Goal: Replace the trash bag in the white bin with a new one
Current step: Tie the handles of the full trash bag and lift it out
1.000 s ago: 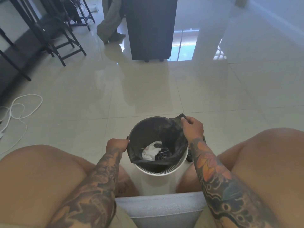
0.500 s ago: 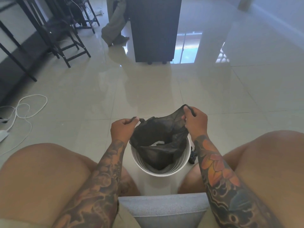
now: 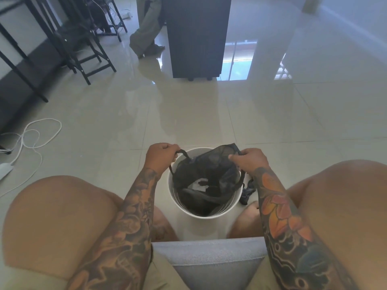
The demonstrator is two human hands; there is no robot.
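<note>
- Fingers of the left hand [image 3: 160, 156] are curled tight around one thin handle of the crinkly black plastic trash bag [image 3: 206, 181], over the bin's far left edge.
- The right hand [image 3: 249, 160] pinches the bag's other handle, over the far right edge.
- The bag hangs between both hands, partly lifted, its bottom down inside the round white plastic bin [image 3: 228, 206]. Something white shows in the bag.
- The bin stands on the shiny pale tiled floor [image 3: 209, 118], between the person's bare knees.
- A small dark crumpled thing [image 3: 248, 192] lies just right of the bin.
- A white cable [image 3: 39, 132] curls far left; a tall dark cabinet [image 3: 196, 36] stands well ahead.
</note>
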